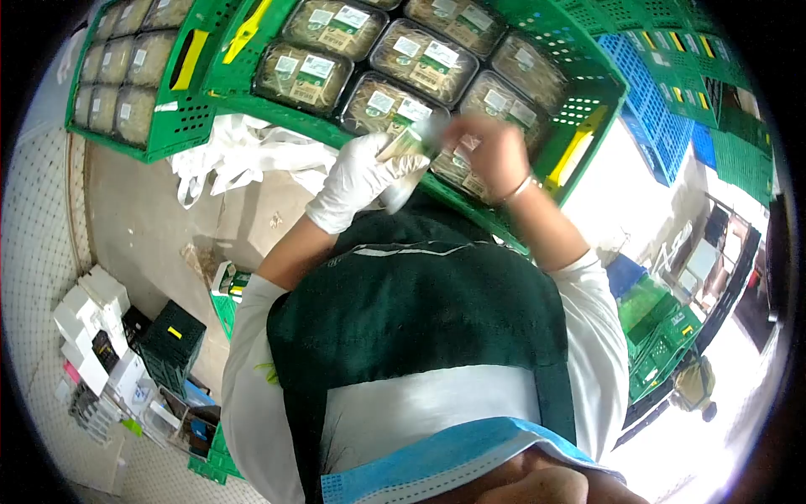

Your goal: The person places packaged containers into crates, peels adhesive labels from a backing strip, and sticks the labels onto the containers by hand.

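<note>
My left hand [359,178], in a white glove, is closed around a blurred white and green item [406,160] that looks like a roll of labels. Close by on the right, my bare right hand [491,155] has its fingers curled together and smeared by motion; whatever they pinch cannot be made out. Both hands are over the near side of a green crate [332,133]. Inside it are several clear-lidded packs of pale shredded food, such as a labelled pack [424,60] with white and green stickers. My right hand hides part of a nearer pack [453,172].
Another green crate [180,130] with similar packs stands to the left. White bags [243,160] hang below the main crate. Blue crates [651,109] and green crates [722,160] are at the right. Dark crates [172,344] and boxes stand lower left. A person [695,385] is far right.
</note>
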Motion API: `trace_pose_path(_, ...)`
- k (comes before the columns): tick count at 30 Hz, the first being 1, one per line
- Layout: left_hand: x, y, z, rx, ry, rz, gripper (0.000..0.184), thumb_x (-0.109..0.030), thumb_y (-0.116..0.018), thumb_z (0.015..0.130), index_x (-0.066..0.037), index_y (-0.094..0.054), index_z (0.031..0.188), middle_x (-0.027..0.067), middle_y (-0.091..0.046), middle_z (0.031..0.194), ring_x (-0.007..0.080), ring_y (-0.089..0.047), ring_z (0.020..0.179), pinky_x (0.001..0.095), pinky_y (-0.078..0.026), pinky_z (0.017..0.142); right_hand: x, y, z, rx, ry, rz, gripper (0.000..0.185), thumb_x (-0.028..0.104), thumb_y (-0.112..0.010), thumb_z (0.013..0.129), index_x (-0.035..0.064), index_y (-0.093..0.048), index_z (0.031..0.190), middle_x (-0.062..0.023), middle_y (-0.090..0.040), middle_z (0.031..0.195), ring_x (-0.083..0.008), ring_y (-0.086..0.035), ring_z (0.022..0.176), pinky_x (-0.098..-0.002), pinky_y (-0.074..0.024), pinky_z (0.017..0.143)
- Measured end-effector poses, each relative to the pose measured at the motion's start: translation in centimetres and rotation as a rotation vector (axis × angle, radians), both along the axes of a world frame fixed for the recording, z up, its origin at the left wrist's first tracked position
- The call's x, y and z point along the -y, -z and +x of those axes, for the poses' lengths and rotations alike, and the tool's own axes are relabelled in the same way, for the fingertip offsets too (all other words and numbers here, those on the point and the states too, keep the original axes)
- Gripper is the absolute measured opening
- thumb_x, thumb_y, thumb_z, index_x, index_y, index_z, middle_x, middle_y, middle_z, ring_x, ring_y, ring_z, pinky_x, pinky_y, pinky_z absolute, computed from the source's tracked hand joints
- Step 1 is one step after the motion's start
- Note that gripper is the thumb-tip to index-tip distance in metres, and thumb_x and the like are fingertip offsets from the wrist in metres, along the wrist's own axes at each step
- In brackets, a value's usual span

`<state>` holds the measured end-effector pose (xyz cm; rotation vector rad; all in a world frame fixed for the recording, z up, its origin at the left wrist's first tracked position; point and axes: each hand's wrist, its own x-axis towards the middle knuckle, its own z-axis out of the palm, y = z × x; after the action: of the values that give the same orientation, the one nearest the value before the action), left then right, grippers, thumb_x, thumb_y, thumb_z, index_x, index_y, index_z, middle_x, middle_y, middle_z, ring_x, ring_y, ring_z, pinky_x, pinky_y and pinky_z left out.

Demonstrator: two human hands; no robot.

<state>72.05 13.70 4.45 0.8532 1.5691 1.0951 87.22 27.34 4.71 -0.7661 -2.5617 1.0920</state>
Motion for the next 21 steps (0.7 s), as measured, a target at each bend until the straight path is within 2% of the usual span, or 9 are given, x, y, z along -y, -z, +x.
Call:
trace_pose_path(1, 0.4, 0.7, -0.5, -0.283, 0.069, 0.031, 0.018, -0.017, -0.059, 0.080, 0.001, -0.058, 0.085, 0.0036, -0.058, 0.072, 0.0075, -0.051, 0.064, 0.0232, -0.041, 0.054, -3.4, 0.5, 0.8, 0.018, 0.152, 0.104, 0.013, 0.006, -0.062, 0.065, 0.0101, -0.062, 0.078, -0.0072, -0.062, 0.075, -0.0241, -0.060, 0.067, -0.0319, -0.0486, 0.060)
trace_pose_path(4, 1.7, 1.4, -1.1, 0.280, -0.093, -0.032, 0.016, -0.010, -0.055, 0.082, 0.001, -0.053, 0.093, 0.0046, -0.059, 0.082, 0.0078, -0.054, 0.072, 0.0207, -0.044, 0.062, -15.5, 2.1, 3.4, 0.686, 0.288, 0.492, 0.028, 0.016, -0.054, 0.076, 0.0108, -0.052, 0.104, -0.0134, -0.060, 0.092, -0.0286, -0.058, 0.086, -0.0378, -0.0479, 0.067)
trace_pose_path(8, 4.4, 1.2, -2.7, -0.034, -0.003, -0.067, 0.013, -0.010, -0.057, 0.080, 0.000, -0.055, 0.088, 0.0064, -0.056, 0.093, 0.0085, -0.050, 0.083, 0.0222, -0.042, 0.072, -22.5, 10.7, 5.8, 1.159, 0.159, 0.284, 0.037, 0.016, -0.045, 0.077, 0.0050, -0.048, 0.112, -0.0187, -0.053, 0.110, -0.0337, -0.052, 0.100, -0.0412, -0.0433, 0.082)
trace_pose_path(11, 7.2, 1.2, -3.1, -0.074, -0.070, 0.081, 0.009, -0.006, -0.058, 0.076, 0.001, -0.052, 0.077, 0.0039, -0.050, 0.087, 0.0085, -0.047, 0.083, 0.0207, -0.039, 0.071, -24.1, 18.5, 8.3, 0.987, 0.363, 0.332, 0.043, 0.016, -0.048, 0.075, 0.0064, -0.044, 0.116, -0.0207, -0.048, 0.115, -0.0355, -0.049, 0.103, -0.0428, -0.0421, 0.084)
trace_pose_path(13, 10.2, 1.0, -4.3, 0.174, -0.083, -0.316, 0.008, -0.003, -0.057, 0.076, 0.001, -0.051, 0.076, 0.0042, -0.053, 0.091, 0.0078, -0.048, 0.081, 0.0210, -0.039, 0.072, -22.7, 16.8, 7.0, 1.134, 0.387, 0.242, 0.047, 0.019, -0.044, 0.078, 0.0091, -0.036, 0.123, -0.0203, -0.043, 0.120, -0.0357, -0.048, 0.105, -0.0431, -0.0412, 0.085)
trace_pose_path(14, 10.9, 0.7, -4.2, 0.175, -0.100, -0.317, 0.008, -0.003, -0.057, 0.076, 0.001, -0.051, 0.076, 0.0042, -0.053, 0.091, 0.0078, -0.048, 0.081, 0.0210, -0.039, 0.072, -22.3, 16.7, 6.8, 1.215, 0.341, 0.305, 0.049, 0.023, -0.043, 0.079, 0.0097, -0.033, 0.125, -0.0184, -0.038, 0.125, -0.0353, -0.047, 0.106, -0.0427, -0.0403, 0.086)
trace_pose_path(15, 11.4, 0.4, -3.9, 0.276, -0.265, -0.233, 0.008, -0.003, -0.058, 0.075, 0.001, -0.051, 0.076, 0.0035, -0.053, 0.088, 0.0077, -0.048, 0.079, 0.0218, -0.039, 0.071, -19.9, 14.1, 5.5, 1.141, 0.637, 0.208, 0.050, 0.026, -0.041, 0.081, 0.0099, -0.032, 0.127, -0.0156, -0.034, 0.130, -0.0349, -0.046, 0.108, -0.0421, -0.0391, 0.088)
trace_pose_path(17, 12.5, 0.4, -3.6, 0.362, -0.509, -0.129, 0.008, -0.003, -0.058, 0.075, 0.001, -0.051, 0.075, 0.0028, -0.054, 0.085, 0.0075, -0.048, 0.078, 0.0226, -0.040, 0.071, -20.1, 17.3, 8.3, 1.005, 0.335, 0.530, 0.053, 0.034, -0.049, 0.082, 0.0144, -0.033, 0.128, -0.0115, -0.034, 0.131, -0.0326, -0.033, 0.119, -0.0428, -0.0384, 0.089)
trace_pose_path(21, 16.2, 2.1, -6.7, 0.101, -0.252, -0.099, 0.014, -0.010, -0.057, 0.078, -0.001, -0.059, 0.088, 0.0052, -0.058, 0.082, 0.0116, -0.053, 0.080, 0.0242, -0.043, 0.070, -17.5, 16.7, 6.4, 1.019, 0.139, 0.340, 0.044, 0.034, -0.051, 0.080, 0.0099, -0.046, 0.116, -0.0111, -0.046, 0.118, -0.0277, -0.042, 0.108, -0.0381, -0.0394, 0.086)
